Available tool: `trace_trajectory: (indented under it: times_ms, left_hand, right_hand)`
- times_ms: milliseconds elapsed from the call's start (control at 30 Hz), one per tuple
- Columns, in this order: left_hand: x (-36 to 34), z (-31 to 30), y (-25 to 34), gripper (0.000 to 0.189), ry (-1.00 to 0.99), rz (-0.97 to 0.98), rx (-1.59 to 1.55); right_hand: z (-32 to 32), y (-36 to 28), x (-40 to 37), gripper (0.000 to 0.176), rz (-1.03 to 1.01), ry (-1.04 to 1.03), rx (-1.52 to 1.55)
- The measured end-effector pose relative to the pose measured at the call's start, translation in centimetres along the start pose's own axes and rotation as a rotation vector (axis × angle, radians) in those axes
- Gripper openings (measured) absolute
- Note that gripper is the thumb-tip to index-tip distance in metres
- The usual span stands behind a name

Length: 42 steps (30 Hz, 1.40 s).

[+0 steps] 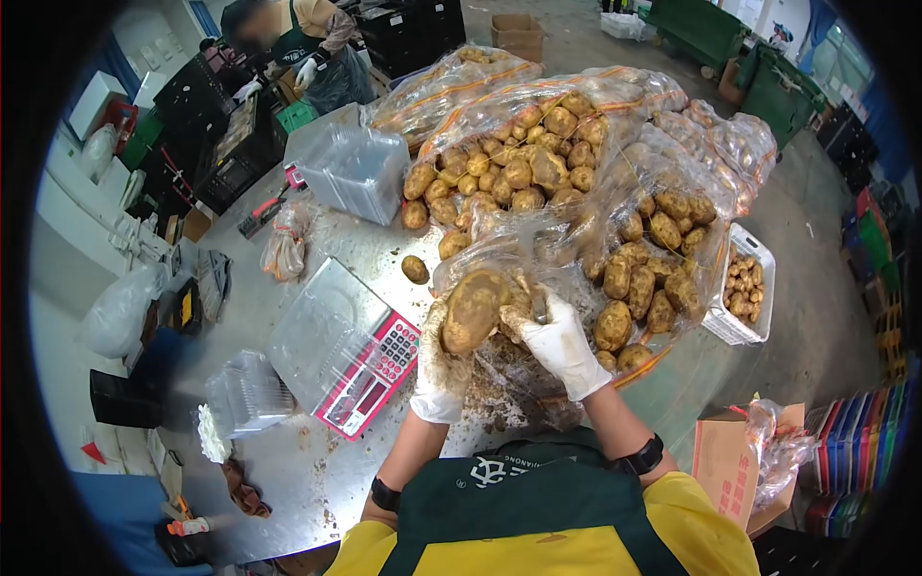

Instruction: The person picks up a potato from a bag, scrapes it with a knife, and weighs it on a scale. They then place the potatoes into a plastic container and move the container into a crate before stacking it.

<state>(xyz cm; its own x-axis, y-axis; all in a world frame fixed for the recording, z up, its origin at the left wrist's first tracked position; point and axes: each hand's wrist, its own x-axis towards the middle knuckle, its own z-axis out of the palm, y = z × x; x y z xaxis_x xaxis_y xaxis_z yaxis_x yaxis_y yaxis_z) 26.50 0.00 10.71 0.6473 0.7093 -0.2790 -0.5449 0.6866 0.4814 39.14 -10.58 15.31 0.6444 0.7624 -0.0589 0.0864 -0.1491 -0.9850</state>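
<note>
A large, soil-streaked potato (475, 309) lies in my left hand (442, 370), whose white glove is dirty and wrapped round its left side. Close by its right edge is my right hand (562, 348), also gloved, with brown-stained fingers curled together. Something small and dark shows between those fingers, but I cannot make it out. Just beyond both hands, a torn clear plastic bag (523, 240) spills a heap of potatoes (519, 173). More potatoes (639, 278) lie in the bag to the right. One loose potato (415, 269) rests on the metal table (317, 480).
A pink-edged scale (370, 379) stands left of my hands. Clear plastic tubs (355, 173) are stacked behind it, with clear trays (248, 394) nearer. At right are a white basket (738, 326) of small potatoes and a cardboard box (727, 466). A co-worker (322, 53) bends over crates at upper left.
</note>
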Motion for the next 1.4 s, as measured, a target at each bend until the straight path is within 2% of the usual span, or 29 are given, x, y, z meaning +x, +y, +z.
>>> trace_trajectory:
  times_ms: [33, 67, 167, 200, 267, 333, 433, 467, 500, 667, 767, 867, 933, 967, 1033, 1067, 1200, 1267, 1367, 1400]
  left_hand:
    - [0.1, -0.5, -0.2, 0.039, -0.005, -0.017, -0.012]
    - [0.5, -1.0, -0.5, 0.041, -0.028, 0.007, 0.01]
    - [-0.1, -0.6, -0.9, 0.041, -0.017, 0.051, 0.03]
    - [-0.1, -0.6, -0.9, 0.042, -0.001, 0.06, 0.036]
    - [0.1, -0.7, -0.8, 0.042, 0.033, 0.082, 0.049]
    - [0.1, -0.4, -0.4, 0.043, 0.0, 0.192, 0.182]
    - [-0.2, -0.2, 0.2, 0.046, -0.072, 0.331, 0.343]
    - [-0.4, -0.4, 0.4, 0.047, -0.098, 0.373, 0.391]
    - [-0.5, -0.5, 0.5, 0.049, -0.109, 0.364, 0.4]
    - [-0.3, -1.0, 1.1, 0.056, -0.134, 0.363, 0.478]
    - [-0.2, -1.1, 1.3, 0.056, -0.188, 0.362, 0.523]
    - [-0.7, -0.2, 1.1, 0.056, -0.119, 0.326, 0.425]
    - [-0.3, -0.4, 1.0, 0.058, -0.135, 0.366, 0.49]
    - [-0.3, -0.2, 1.1, 0.06, -0.141, 0.386, 0.522]
    - [-0.9, 0.8, 1.2, 0.066, -0.157, 0.288, 0.46]
    - [-1.2, 1.3, 1.3, 0.069, -0.163, 0.242, 0.429]
    - [-1.3, 1.3, 1.6, 0.085, -0.246, 0.131, 0.594]
    - [-1.4, 2.1, 1.4, 0.085, -0.259, 0.267, 0.787]
    - [-1.1, 2.1, 1.1, 0.086, -0.259, 0.411, 1.001]
    - [-1.2, 2.1, 1.2, 0.086, -0.251, 0.432, 1.049]
  right_hand:
    - [-0.1, -0.4, -0.2, 0.053, 0.01, 0.022, -0.143]
    - [0.3, 1.3, 0.0, 0.048, -0.041, -0.015, -0.15]
    - [1.8, 3.2, -0.1, 0.045, -0.352, 0.018, -0.473]
    - [2.3, 3.8, 0.0, 0.071, -0.279, -0.035, -0.543]
    - [2.7, 2.6, -1.3, 0.08, -0.233, -0.096, -0.634]
    - [3.2, 2.1, -1.6, 0.094, -0.221, -0.162, -0.704]
    - [2.3, -0.1, -1.2, 0.064, -0.147, -0.127, -0.62]
    - [2.0, 1.5, 0.1, 0.067, -0.099, -0.097, -0.658]
    - [1.3, 1.8, 0.8, 0.071, -0.147, -0.135, -0.79]
    - [1.7, -0.6, -1.2, 0.066, -0.158, -0.253, -0.741]
    - [0.8, 0.3, 0.5, 0.069, -0.087, -0.177, -0.739]
    - [1.6, -0.3, -0.9, 0.066, -0.127, -0.266, -0.762]
    - [1.5, -0.8, -1.5, 0.062, -0.155, -0.313, -0.763]
    - [1.4, -0.5, -1.2, 0.062, -0.127, -0.265, -0.73]
    - [1.2, 0.4, -0.1, 0.063, -0.074, -0.178, -0.663]
    - [0.8, 0.3, 0.4, 0.065, -0.061, -0.204, -0.661]
    - [0.7, 0.4, 0.4, 0.072, -0.107, -0.183, -0.657]
    - [1.1, 0.9, 0.1, 0.073, -0.115, -0.189, -0.738]
    - [1.6, 1.6, -0.5, 0.074, -0.187, -0.312, -0.813]
    - [1.4, 1.2, 0.0, 0.074, -0.131, -0.297, -0.842]
